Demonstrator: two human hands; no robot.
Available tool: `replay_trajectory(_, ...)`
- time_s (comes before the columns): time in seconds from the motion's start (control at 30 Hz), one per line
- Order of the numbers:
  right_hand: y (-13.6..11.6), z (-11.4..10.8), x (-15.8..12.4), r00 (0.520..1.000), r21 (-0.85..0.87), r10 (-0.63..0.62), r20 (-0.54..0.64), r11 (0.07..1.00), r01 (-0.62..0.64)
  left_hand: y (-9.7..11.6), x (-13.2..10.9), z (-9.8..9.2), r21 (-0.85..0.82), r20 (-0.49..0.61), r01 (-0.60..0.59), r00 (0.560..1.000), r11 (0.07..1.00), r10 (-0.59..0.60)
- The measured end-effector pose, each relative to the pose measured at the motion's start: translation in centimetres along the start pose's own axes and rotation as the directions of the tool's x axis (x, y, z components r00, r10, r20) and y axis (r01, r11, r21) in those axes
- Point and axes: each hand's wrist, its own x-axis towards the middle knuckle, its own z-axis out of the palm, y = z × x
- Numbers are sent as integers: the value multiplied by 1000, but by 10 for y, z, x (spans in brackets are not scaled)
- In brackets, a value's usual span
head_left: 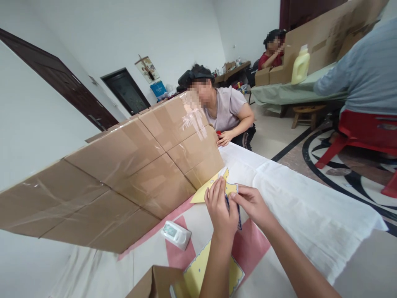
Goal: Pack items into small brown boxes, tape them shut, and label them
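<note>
In the head view, a yellow paper piece with a blue-and-white edge stands tilted above the table, a dark blue side showing below. My left hand is closed around it from the left, its fingers hiding part of it. Thumb and fingers of my right hand pinch its right edge. Just behind my left hand lies a plain yellow sheet against the foot of the cardboard wall. Beneath my left forearm is a larger yellow sheet with a wavy blue border, partly covered.
A wall of taped cardboard boxes runs along the left. Near it sits a white device with a small screen. An open cardboard box is at the front. Across the table a person crouches; a red chair stands right.
</note>
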Motion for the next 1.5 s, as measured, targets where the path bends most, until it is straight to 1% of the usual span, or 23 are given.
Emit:
replay_trajectory(0.2, -3, 0, 0, 999, -36, -39, -3, 999, 39, 0, 1, -2, 4, 18, 15, 1000, 1000, -15)
replay_trajectory(0.3, -3, 3, 0, 999, -52, -35, -21, 998, 34, -4, 2, -4, -53, 0, 70, 998, 996, -70)
replay_trajectory(0.4, 7, 3, 2, 992, -53, 50, -114, 997, -57, -8, 3, -5, -114, -42, 136, 989, 984, -141)
replay_trajectory(0.5, 25, -5, 7, 948, -142, 141, -284, 972, -187, -8, 5, -7, -145, -70, 163, 982, 976, -175)
replay_trajectory(0.57, 39, -14, 11, 911, -291, 128, -392, 922, -255, -6, 5, -8, -167, -72, 175, 979, 970, -189)
replay_trajectory(0.63, 52, -24, 17, 897, -444, 107, -428, 840, -312, -3, 6, -9, -189, -69, 184, 977, 965, -200)
replay_trajectory(0.7, 59, -31, 21, 884, -541, 99, -456, 758, -364, 0, 7, -10, -213, -69, 195, 974, 957, -214)
replay_trajectory(0.73, 60, -34, 22, 867, -573, 72, -494, 723, -387, 2, 8, -11, -225, -67, 202, 973, 953, -222)
replay_trajectory(0.8, 54, -34, 22, 825, -630, -61, -561, 678, -378, 5, 10, -12, -245, -55, 218, 970, 945, -238)
replay_trajectory(0.83, 48, -32, 21, 822, -655, -140, -551, 684, -322, 6, 11, -13, -254, -45, 225, 969, 941, -243)
replay_trajectory(0.87, 41, -29, 20, 843, -657, -188, -504, 717, -233, 7, 11, -15, -260, -32, 231, 968, 937, -248)
replay_trajectory(0.9, 33, -24, 18, 884, -613, -193, -426, 781, -125, 9, 12, -16, -265, -19, 237, 968, 935, -251)
replay_trajectory(0.93, 25, -19, 16, 932, -506, -157, -326, 862, -32, 10, 13, -17, -270, -4, 243, 967, 932, -254)
replay_trajectory(0.97, 19, -13, 13, 971, -353, -98, -220, 935, 14, 11, 13, -18, -274, 12, 250, 967, 929, -256)
replay_trajectory(1.0, 14, -7, 11, 991, -196, -38, -128, 980, 12, 11, 14, -19, -278, 30, 256, 966, 926, -258)
replay_trajectory(1.03, 10, -1, 9, 998, -72, 6, -65, 997, -10, 11, 14, -21, -283, 49, 263, 964, 922, -260)
replay_trajectory(1.1, 8, 8, 7, 998, 41, 21, -51, 999, -19, 11, 16, -23, -291, 83, 278, 960, 915, -266)
replay_trajectory(1.2, 7, 15, 6, 993, 50, -63, -103, 996, 69, 12, 16, -31, -308, 127, 317, 948, 897, -291)
replay_trajectory(1.27, 6, 16, 5, 989, 41, -87, -116, 995, 93, 18, 13, -44, -332, 140, 361, 932, 872, -333)
replay_trajectory(1.33, 3, 17, 3, 987, 13, -77, -143, 997, 80, 30, 4, -67, -356, 126, 407, 913, 841, -389)
replay_trajectory(1.4, 1, 21, 1, 983, -50, -70, -171, 997, 62, 45, -10, -103, -361, 70, 409, 908, 838, -413)
replay_trajectory(1.43, 0, 25, -1, 982, -95, -79, -172, 993, 63, 52, -19, -125, -349, 41, 374, 922, 859, -385)
replay_trajectory(1.5, -1, 37, -7, 982, -192, -118, -150, 978, 88, 56, -38, -174, -280, -182, 236, 939, 931, -293)
